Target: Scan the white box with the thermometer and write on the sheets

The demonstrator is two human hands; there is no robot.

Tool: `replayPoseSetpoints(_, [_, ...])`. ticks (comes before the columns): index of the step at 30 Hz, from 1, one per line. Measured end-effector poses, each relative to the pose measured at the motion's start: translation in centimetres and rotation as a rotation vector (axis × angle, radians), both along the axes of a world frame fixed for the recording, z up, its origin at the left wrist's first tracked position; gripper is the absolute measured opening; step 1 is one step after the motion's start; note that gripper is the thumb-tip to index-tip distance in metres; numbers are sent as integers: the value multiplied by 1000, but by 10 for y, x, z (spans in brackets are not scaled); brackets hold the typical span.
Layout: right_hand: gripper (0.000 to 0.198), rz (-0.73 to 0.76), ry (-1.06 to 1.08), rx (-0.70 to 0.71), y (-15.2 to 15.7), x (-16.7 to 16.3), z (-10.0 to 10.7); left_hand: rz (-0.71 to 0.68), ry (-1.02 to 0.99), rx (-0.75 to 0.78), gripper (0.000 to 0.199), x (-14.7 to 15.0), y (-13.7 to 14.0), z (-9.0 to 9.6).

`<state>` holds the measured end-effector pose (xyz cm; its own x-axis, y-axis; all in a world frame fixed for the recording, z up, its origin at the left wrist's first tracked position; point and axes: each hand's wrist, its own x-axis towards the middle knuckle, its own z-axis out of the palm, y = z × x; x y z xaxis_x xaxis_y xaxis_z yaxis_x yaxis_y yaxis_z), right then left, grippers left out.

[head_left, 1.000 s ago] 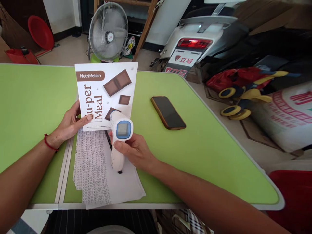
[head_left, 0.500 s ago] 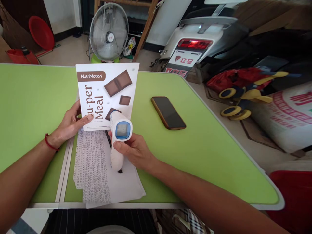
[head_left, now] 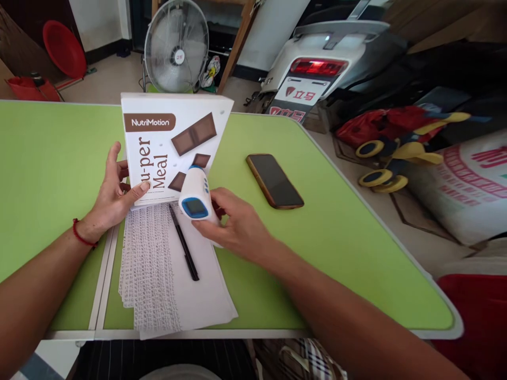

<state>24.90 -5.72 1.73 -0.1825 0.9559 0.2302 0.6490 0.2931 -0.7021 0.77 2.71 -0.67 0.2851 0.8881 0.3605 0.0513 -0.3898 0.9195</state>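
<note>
Left hand [head_left: 113,198] is steadying the upright NutriMotion box [head_left: 170,145], thumb pressed on its front (fingers spread); right hand [head_left: 237,227] is gripping the infrared thermometer [head_left: 196,198] beside it

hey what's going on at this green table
A person stands a white NutriMotion box upright on the green table, the left hand steadying its lower left edge. The right hand grips an infrared thermometer gun, its nose close to the box front. Printed paper sheets lie under the hands with a black pen on them. A dark phone rests on the table to the right.
</note>
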Motion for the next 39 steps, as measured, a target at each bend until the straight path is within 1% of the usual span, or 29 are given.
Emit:
replayPoseSetpoints(3, [17, 27, -437, -64, 7, 14, 6, -1, 31, 25, 97, -3, 6, -6])
replayPoseSetpoints(5, [16, 38, -625, -114, 10, 20, 9, -15, 51, 54, 94, -4, 9, -8])
replayPoseSetpoints(8, [16, 47, -757, -145, 12, 25, 13, -44, 75, 104, 86, -4, 10, -8])
replayPoseSetpoints(12, [20, 86, -835, -133, 14, 36, 9, -76, 70, 120, 73, -3, 10, -7])
replayPoseSetpoints(13, [22, 96, -846, -105, 14, 39, 7, -79, 65, 120, 73, -3, 10, -7])
replayPoseSetpoints(15, [31, 110, -853, -5, 13, 42, 2, -86, 64, 118, 72, -2, 9, -7])
replayPoseSetpoints(17, [45, 123, -824, 145, 10, 38, -3, -97, 76, 115, 69, -2, 8, -7])
replayPoseSetpoints(19, [52, 152, -756, 323, 5, 26, -9, -90, 98, 126, 67, -1, 7, -8])
replayPoseSetpoints(20, [52, 177, -720, 408, 2, 19, -12, -78, 111, 137, 67, -1, 6, -8])
replayPoseSetpoints(22, [43, 268, -654, 595, -2, 3, -19, -45, 136, 156, 69, 0, 5, -8])
replayPoseSetpoints(23, [38, 311, -659, 636, -3, -4, -22, -29, 149, 158, 72, 0, 5, -9])
replayPoseSetpoints(25, [31, 342, -689, 680, -3, -12, -26, 0, 168, 148, 79, 1, 5, -10])
replayPoseSetpoints(29, [29, 425, -752, 643, 0, -12, -24, 35, 180, 142, 92, 1, 5, -12])
replayPoseSetpoints(31, [29, 460, -687, 589, 0, -10, -21, 31, 171, 145, 95, 1, 5, -11])
replayPoseSetpoints(32, [26, 447, -601, 547, -1, -9, -20, 25, 168, 145, 96, 1, 6, -12])
replayPoseSetpoints(33, [22, 408, -473, 493, -4, -10, -19, 20, 170, 146, 96, 1, 6, -12])
replayPoseSetpoints(35, [10, 260, -119, 340, -10, -14, -19, 19, 189, 161, 97, 0, 8, -15])
replayPoseSetpoints(37, [8, 121, 258, 141, -16, -20, -20, 21, 213, 200, 98, -1, 11, -19])
replayPoseSetpoints(39, [6, 65, 524, -61, -20, -27, -22, 17, 230, 236, 100, -2, 14, -22])
